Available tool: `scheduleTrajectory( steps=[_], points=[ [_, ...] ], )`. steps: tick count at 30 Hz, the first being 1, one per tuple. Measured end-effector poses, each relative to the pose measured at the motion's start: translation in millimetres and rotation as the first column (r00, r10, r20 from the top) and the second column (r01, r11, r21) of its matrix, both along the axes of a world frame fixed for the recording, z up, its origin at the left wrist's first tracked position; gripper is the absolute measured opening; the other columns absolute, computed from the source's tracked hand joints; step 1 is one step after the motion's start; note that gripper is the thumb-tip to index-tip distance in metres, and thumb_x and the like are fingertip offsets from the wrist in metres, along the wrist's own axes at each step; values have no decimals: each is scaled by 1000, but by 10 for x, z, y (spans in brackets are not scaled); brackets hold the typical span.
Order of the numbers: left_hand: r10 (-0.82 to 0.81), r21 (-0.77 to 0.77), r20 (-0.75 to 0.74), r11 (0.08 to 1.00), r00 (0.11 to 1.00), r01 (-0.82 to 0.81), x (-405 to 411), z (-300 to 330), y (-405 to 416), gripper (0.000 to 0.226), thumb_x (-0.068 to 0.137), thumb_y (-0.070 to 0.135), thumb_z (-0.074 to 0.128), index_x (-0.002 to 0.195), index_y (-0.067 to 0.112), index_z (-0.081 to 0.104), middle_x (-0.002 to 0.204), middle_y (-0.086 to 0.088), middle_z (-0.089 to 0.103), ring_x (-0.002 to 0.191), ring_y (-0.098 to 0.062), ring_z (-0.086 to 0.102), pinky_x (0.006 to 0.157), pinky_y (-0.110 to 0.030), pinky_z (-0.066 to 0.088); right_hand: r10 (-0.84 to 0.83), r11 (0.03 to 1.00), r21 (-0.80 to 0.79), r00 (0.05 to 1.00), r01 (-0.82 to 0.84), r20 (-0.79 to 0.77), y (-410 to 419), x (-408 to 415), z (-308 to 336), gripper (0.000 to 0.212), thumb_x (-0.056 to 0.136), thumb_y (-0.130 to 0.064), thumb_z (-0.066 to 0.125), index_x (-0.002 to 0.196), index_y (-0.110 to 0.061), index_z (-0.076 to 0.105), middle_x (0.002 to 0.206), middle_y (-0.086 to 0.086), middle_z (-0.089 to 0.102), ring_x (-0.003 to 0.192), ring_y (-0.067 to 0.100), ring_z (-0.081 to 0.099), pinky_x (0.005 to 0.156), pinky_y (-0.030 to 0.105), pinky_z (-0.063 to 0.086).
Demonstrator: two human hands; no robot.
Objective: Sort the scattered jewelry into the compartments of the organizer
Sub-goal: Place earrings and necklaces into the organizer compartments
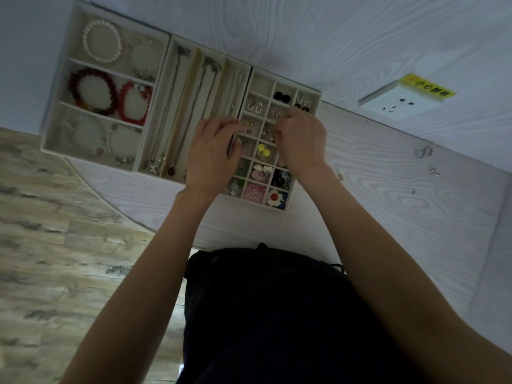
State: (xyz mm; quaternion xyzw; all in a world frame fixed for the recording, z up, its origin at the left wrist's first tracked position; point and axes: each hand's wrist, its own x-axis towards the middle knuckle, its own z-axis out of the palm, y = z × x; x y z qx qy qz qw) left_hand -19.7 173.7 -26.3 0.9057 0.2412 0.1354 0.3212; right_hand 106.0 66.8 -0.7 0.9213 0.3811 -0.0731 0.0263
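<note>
Dark clothing [266, 314] sits closest to the lens, with both forearms reaching out over the pale wood-grain table [388, 206] to the organizer [314, 95]; that's three cream trays side by side, bracelets in the left one, chains laid lengthwise in the middle one, and a grid of small cells on the right holding earrings and little charms. Left hand [212, 159] hovers at the grid's left edge with fingers bent down toward a cell with small gold pieces; can't tell if it's actually pinching anything. Right hand [300, 142] is curled over the middle of the grid, fingertips tucked down into a cell, and it looks like it's pinching something tiny, but the piece itself is hidden so I won't swear to it. Still loose on the table: a silvery piece [423, 152] well off to the right, another small one [435, 172] just nearer than it, and a tiny gold-ish thing [340, 177] by the right wrist. Handling-wise I'd guess this stuff weighs basically nothing, hard metal, slick and easy to flick away; earring posts and hooks probably bend; so a fingertip pinch on the body of the piece, not the hook, and lower it right into the cell rather than dropping it.
</note>
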Motion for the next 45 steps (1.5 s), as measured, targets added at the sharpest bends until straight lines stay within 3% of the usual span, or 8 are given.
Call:
scheduleTrajectory(
  steps=[8,14,17,21,27,34,39,45],
  points=[
    [5,15,8,1000,1000,-5,7,-12,9,24,87,13,54,107,11,67,111,-6,63,104,-23,48,87,-21,37,-28,1000,11,999,28,33,1,-22,-43,19,50,-6,85,55,-16,70,64,0,64,49,16,57,50,15,25],
    [-10,21,-7,1000,1000,10,-1,-3,7,24,87,16,54,108,13,66,111,-5,62,104,-22,48,87,-19,34,-88,995,43,995,90,-49,-39,-12,-21,14,87,-17,61,93,-17,74,101,0,65,77,20,63,58,23,31],
    [-28,47,-42,998,999,30,1,15,4,26,87,21,57,110,14,65,112,-5,62,105,-22,48,88,-22,34,-189,950,213,964,228,-190,-174,7,134,19,92,-26,56,100,-21,72,101,-3,61,78,14,57,63,23,33],
    [-56,18,-75,998,996,57,-7,44,-17,28,87,16,60,115,13,62,117,-6,59,108,-23,49,89,-21,33,-292,816,466,939,342,-179,-670,92,268,13,87,-23,62,94,-18,72,89,-2,61,69,7,52,63,20,35],
    [-43,-63,-96,997,994,37,-13,119,-46,38,87,-1,54,124,11,58,124,-9,54,113,-22,52,95,-21,36,-491,846,67,823,528,-286,-1502,-1,34,41,89,-33,59,126,-18,52,124,14,47,109,31,51,88,39,43],
    [-27,-64,-177,998,984,16,7,114,-28,40,91,4,53,130,11,54,130,-9,49,111,-23,53,100,-30,40,-497,746,257,771,614,-399,-1304,-173,-186,17,89,-15,58,105,-10,61,104,10,55,78,18,53,74,28,42],
    [-51,-35,-210,998,976,45,38,143,11,39,89,3,54,127,9,57,127,-12,49,103,-24,56,100,-31,43,-417,787,286,813,547,-406,-1327,-184,-190,21,88,-16,60,109,-12,62,103,7,60,87,20,57,78,30,44],
    [-77,-31,-259,997,963,71,87,211,49,38,88,5,57,126,9,59,125,-13,50,106,-25,55,100,-32,41,-380,751,372,818,546,-433,-1418,-143,-260,16,80,-12,70,96,-12,68,95,5,61,76,12,55,75,27,48]
  ],
)
